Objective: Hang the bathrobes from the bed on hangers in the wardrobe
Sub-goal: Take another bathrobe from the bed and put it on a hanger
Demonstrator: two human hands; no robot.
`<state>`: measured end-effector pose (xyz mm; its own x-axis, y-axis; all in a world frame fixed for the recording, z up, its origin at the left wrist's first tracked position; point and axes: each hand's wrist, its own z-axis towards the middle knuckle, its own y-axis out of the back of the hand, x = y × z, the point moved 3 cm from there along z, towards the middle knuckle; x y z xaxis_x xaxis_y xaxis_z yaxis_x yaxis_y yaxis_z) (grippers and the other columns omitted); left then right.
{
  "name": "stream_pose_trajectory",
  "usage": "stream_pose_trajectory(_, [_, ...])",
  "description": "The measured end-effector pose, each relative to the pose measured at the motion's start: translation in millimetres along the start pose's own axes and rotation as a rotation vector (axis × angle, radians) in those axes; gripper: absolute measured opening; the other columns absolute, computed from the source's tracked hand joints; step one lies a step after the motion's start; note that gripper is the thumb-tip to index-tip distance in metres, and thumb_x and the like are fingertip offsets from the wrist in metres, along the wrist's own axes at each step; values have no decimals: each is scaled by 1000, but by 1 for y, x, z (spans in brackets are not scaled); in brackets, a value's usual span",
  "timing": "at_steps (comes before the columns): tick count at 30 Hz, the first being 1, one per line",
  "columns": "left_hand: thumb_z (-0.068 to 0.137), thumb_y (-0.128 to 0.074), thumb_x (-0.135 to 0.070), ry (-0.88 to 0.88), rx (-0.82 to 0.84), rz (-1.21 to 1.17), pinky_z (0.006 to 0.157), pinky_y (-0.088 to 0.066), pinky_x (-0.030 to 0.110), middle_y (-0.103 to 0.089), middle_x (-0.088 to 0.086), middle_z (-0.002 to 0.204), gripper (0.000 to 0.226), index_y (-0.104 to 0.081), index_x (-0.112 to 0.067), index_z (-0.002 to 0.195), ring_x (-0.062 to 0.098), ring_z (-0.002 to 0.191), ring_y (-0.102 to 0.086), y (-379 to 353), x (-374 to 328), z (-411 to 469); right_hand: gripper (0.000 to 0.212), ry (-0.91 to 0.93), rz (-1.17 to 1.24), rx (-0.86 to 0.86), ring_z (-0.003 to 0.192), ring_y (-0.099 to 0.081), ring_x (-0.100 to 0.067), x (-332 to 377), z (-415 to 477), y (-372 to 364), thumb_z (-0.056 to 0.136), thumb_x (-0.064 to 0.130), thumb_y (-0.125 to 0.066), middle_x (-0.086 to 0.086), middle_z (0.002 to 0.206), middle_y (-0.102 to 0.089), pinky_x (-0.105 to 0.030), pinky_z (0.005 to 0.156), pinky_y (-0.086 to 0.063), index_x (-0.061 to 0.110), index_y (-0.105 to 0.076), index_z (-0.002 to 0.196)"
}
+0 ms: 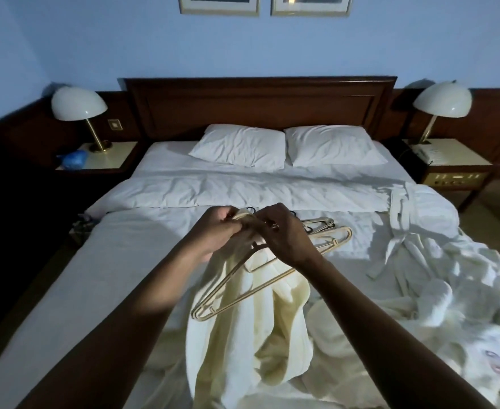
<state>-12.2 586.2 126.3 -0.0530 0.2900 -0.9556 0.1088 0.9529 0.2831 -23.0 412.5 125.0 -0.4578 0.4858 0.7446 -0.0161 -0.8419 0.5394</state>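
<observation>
Where they meet above the bed (110, 276), fingers of the left hand (217, 231) bunch a cream terry robe (242, 335) by its collar; those of the right hand (282, 234) pinch a thin triangular hanger (242, 297). A second robe (464, 305), fluffy, lies crumpled rightward.

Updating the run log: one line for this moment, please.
left hand grips robe | right hand grips hanger | second robe on bed

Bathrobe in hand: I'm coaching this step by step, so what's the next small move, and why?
Probably feed the low, bare end of the hanger into the shoulder of the bathrobe. The left hand pinches the cloth near the hanger's top, the right hand has its grip on the hanger's neck, and the hanger tilts in front of the cloth, not yet inside it.
</observation>
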Motion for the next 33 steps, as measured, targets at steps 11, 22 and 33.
stream_pose_trajectory(11, [99, -41, -65, 263, 415, -465, 98, -44, 39, -64, 18, 120, 73, -64, -4, 133, 33, 112, -56, 37, 57, -23, 22, -258, 420, -6, 65, -70, -33, 22, 41, 33, 101, 16, -58, -18, 70, -63, -40, 58, -58, 0, -64, 87])
stream_pose_trajectory(22, [82, -81, -45, -49, -81, -117, 75, -51, 25, -71, -14, 83, 33, -72, -17, 97, 9, 86, -68, 31, 92, -40, 22, -375, 542, -192, 68, -70, -28, 27, 63, 51, 103, 18, -58, -14, 68, -66, -43, 68, -62, 1, -66, 90])
stream_pose_trajectory(33, [92, -67, -19, -310, -519, 636, 65, -45, 33, -71, 4, 82, 7, -61, -16, 95, 30, 79, -67, 39, -21, -40, 20, -358, 344, -433, 65, -73, -25, 25, 60, 46, 93, 27, -64, -5, 61, -72, -52, 78, -60, 10, -67, 82])
